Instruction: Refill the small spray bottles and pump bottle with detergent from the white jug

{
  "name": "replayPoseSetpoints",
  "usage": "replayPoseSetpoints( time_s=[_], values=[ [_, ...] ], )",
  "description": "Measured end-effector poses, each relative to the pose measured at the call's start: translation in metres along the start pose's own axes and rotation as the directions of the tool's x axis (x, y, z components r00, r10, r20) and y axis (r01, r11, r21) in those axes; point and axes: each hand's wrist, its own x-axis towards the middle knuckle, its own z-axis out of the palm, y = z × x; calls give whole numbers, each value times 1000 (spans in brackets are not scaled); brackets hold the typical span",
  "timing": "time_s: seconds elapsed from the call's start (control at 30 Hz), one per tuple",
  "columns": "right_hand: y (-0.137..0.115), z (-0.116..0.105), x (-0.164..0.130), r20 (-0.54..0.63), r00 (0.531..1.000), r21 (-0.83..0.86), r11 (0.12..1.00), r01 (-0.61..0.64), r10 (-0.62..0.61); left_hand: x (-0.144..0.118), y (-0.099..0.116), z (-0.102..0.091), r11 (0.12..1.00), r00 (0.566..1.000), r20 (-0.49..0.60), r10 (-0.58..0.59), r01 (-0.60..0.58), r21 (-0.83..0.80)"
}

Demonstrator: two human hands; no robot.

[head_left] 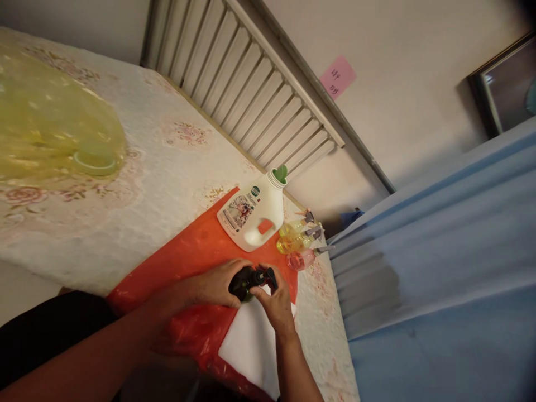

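Both forearms reached in from the near edge, meeting over a white cloth (251, 340) laid on an orange plastic sheet (196, 245) on the bed (167, 162). Her left hand (215, 285) was clamped around the body of a small dark-green spray bottle (245, 283); the right hand (274, 301) pinched its black nozzle head (267, 275). The bottle lay roughly level, long axis left to right, nozzle pointing right. Just beyond stood a white detergent jug (253, 215) with an open green cap, and three small tinted spray bottles (297, 245) beside it. A blue curtain (439, 262) hung at right.
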Motion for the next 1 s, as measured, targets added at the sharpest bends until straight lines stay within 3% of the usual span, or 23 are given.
replayPoseSetpoints(
  time_s=[0.2,0.6,0.87,1.0],
  values=[
    [0,-6,-2,83,996,80,996,25,-31,-2,4,-2,1000,1000,9,18,-18,-22],
    [-6,3,4,-44,999,-11,1000,19,-19,-3,3,-1,1000,1000,9,-14,14,9],
    [-2,-7,0,102,994,54,998,33,-39,-2,6,-1,999,1000,-5,7,-7,-32],
    [-5,-5,1,77,997,70,998,2,-7,-2,5,-1,1000,1000,-9,-15,15,-1]
  ],
)
